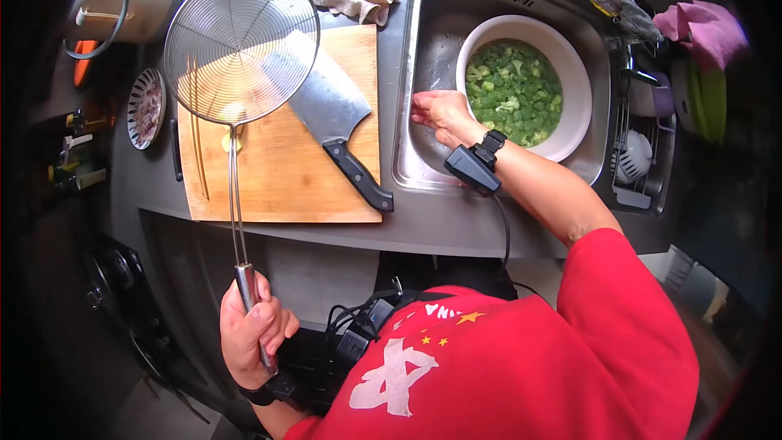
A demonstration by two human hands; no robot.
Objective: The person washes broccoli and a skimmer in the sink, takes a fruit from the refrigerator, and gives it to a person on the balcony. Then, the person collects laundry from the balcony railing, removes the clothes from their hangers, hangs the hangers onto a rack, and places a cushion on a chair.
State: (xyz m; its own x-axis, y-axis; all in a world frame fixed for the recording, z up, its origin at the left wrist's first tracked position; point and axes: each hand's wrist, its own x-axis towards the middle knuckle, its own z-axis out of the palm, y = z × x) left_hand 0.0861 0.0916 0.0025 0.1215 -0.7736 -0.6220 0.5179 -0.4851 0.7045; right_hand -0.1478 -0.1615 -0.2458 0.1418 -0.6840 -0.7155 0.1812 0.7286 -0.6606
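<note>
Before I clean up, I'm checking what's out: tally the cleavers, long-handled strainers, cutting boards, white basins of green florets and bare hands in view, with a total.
Cleaver: 1
Long-handled strainer: 1
Cutting board: 1
White basin: 1
Hands: 2 (left hand, right hand)
Total: 6

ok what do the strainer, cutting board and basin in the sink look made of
Strainer: metal, likely stainless steel, from its shiny, fine wire rings.
Cutting board: smooth wood or bamboo, tan with faint grain.
Basin: probably plastic, satin white, with a thick smooth rim.
</note>
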